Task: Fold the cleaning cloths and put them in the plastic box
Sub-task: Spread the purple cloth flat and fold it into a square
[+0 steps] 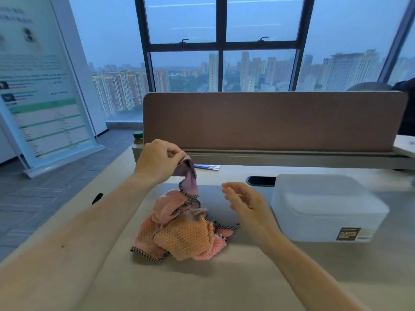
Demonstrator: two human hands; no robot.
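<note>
A crumpled heap of cleaning cloths [179, 234], orange and pink with dark checked edging, lies on the desk in front of me. My left hand [157, 160] pinches a corner of a mauve cloth [189, 178] and holds it lifted above the heap, its lower end still resting on the pile. My right hand [243, 203] hovers just right of the heap, fingers apart, holding nothing. A translucent white plastic box [323, 209] with its lid on stands to the right of that hand.
A brown partition panel [274, 122] runs along the desk's far edge. A black cable port [261, 181] sits by the box, papers [207, 167] lie near the panel, a black pen [97, 197] lies at the left desk edge, and a green-capped bottle [138, 136] stands behind.
</note>
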